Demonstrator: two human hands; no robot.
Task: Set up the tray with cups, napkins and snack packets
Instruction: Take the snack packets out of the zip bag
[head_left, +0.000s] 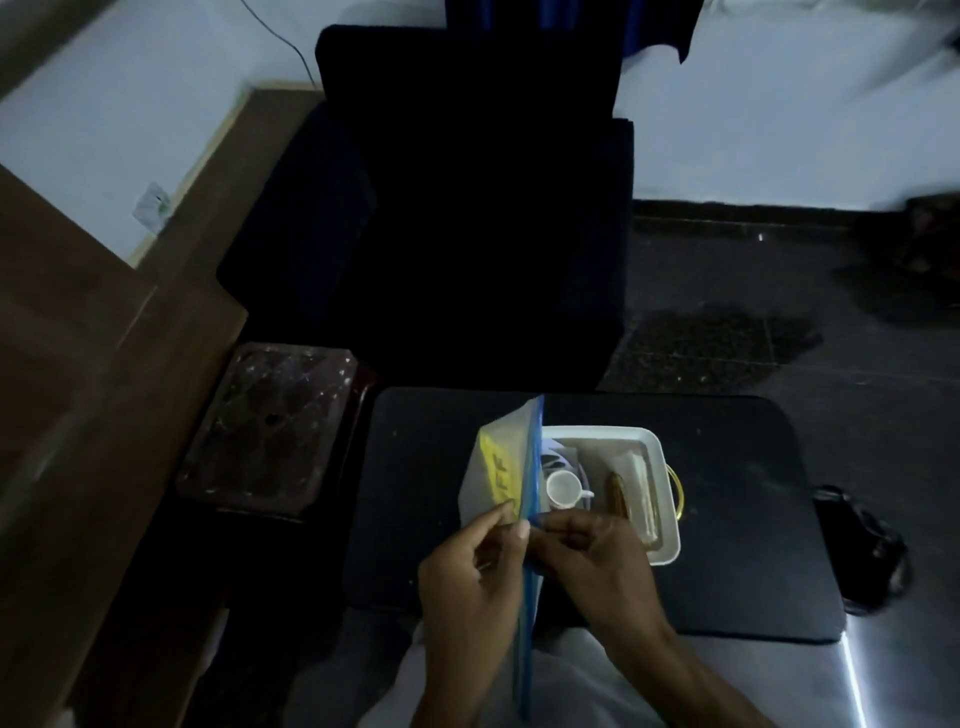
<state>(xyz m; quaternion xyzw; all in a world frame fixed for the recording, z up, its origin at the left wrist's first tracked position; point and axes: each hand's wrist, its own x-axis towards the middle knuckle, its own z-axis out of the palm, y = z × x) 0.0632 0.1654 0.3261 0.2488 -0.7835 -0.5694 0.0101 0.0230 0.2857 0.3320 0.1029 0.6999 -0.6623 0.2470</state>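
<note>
Dim light; head view looks down on a dark tabletop (426, 545) with rounded corners.

Left hand (467, 577): fingers closed in a pinch on the near part of a clear zip bag (498, 467), thumb and fingertips pressed on the plastic just below its yellow label (501, 475). Label carries dark letters, not legible.

Right hand (592, 551): fingers curled and closed on the same bag from the other side, at its blue zip strip (530, 597). The two hands nearly touch across the strip.

The bag is held upright, edge-on to the camera, above the middle of the tabletop; the blue strip runs from the far top corner down toward the person's lap. Contents cannot be told.

White tray (667, 545): rectangular, on the tabletop toward the right of centre, partly hidden on its left side by the bag. Inside it: a small white cup (561, 488) with handle, upright, near the tray's left side; a brown oblong snack item (618, 493) beside a pale stack of napkins (641, 493) along the right wall. A thin yellow ring (679, 493) sits just outside the tray's right wall.

Dark object (862, 551) at the right edge of the tabletop, unidentifiable. Dark armchair (467, 234) beyond the far edge. Patterned brown stool (270, 426) off the left edge.
</note>
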